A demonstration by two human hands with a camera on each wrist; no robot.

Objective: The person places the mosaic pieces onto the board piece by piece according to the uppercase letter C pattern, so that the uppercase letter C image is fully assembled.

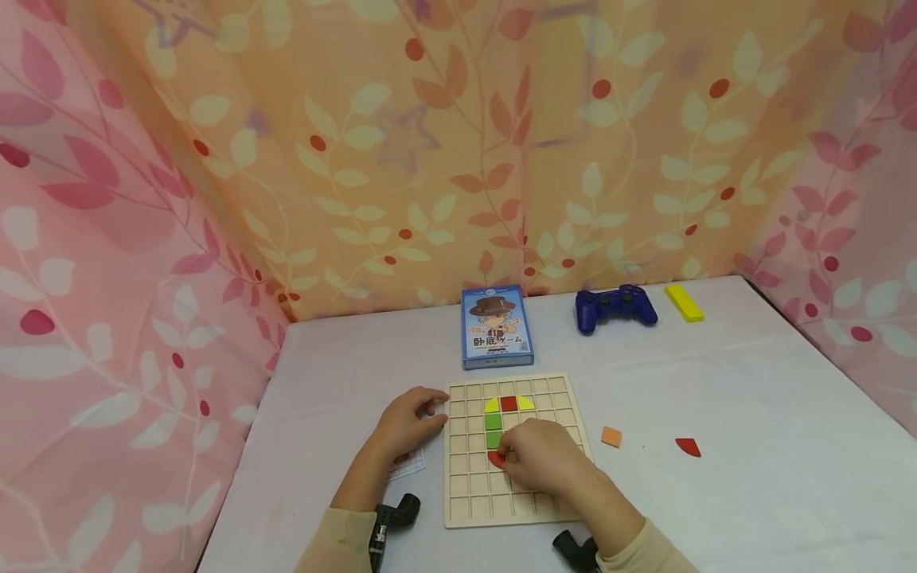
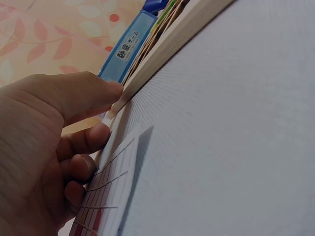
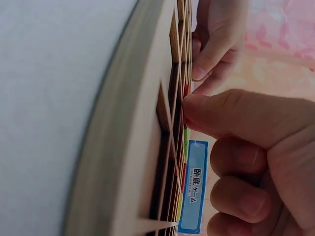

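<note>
A wooden grid board lies on the table, with yellow quarter-circle tiles, a red square tile and green square tiles set in its cells. My right hand pinches a red quarter-circle tile at the cell below the green ones; the fingers partly cover it. At the board's left edge, my left hand touches the rim with thumb and forefinger, its other fingers loosely bent. Under that hand lies a printed grid card, mostly hidden in the head view.
Behind the board stands a blue game box. A blue game controller and a yellow block lie at the back right. To the board's right are an orange square tile and another red quarter-circle tile. Patterned curtains surround the table.
</note>
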